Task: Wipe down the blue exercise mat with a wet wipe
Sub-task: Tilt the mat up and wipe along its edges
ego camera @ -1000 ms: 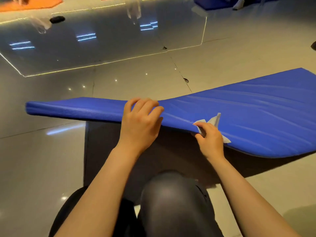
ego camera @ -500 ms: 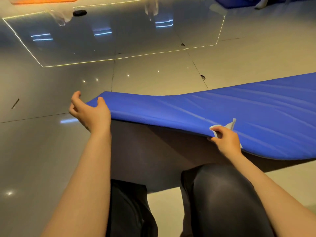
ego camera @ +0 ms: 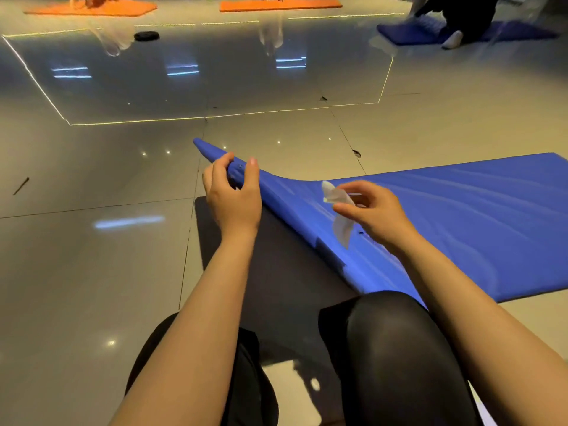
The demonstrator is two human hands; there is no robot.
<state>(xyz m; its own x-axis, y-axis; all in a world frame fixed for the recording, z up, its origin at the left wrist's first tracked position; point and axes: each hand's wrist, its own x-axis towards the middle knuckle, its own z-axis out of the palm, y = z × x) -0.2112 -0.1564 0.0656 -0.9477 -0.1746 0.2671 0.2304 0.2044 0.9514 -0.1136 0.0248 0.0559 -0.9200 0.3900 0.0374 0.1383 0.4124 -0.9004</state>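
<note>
The blue exercise mat [ego camera: 461, 216] lies on the glossy floor to my right, and its left end is lifted and folded over toward me. My left hand [ego camera: 232, 195] grips that raised edge near the pointed corner, fingers and thumb curled round it. My right hand [ego camera: 378, 213] hovers just above the mat's fold and pinches a white wet wipe [ego camera: 338, 216], which hangs down from the fingers. Under the lifted end the mat's dark shadow covers the floor.
My knees in black leggings [ego camera: 399, 348] are at the bottom middle. Two orange mats [ego camera: 276, 4] lie at the far edge, with a black disc [ego camera: 147, 36] near them. Another blue mat [ego camera: 430, 35] with a person on it is at the far right.
The lifted end of the mat has swung further over to the right, now seen nearly edge-on. My right hand let go of the mat edge and rose, keeping the wipe. My left hand regripped near the corner.
</note>
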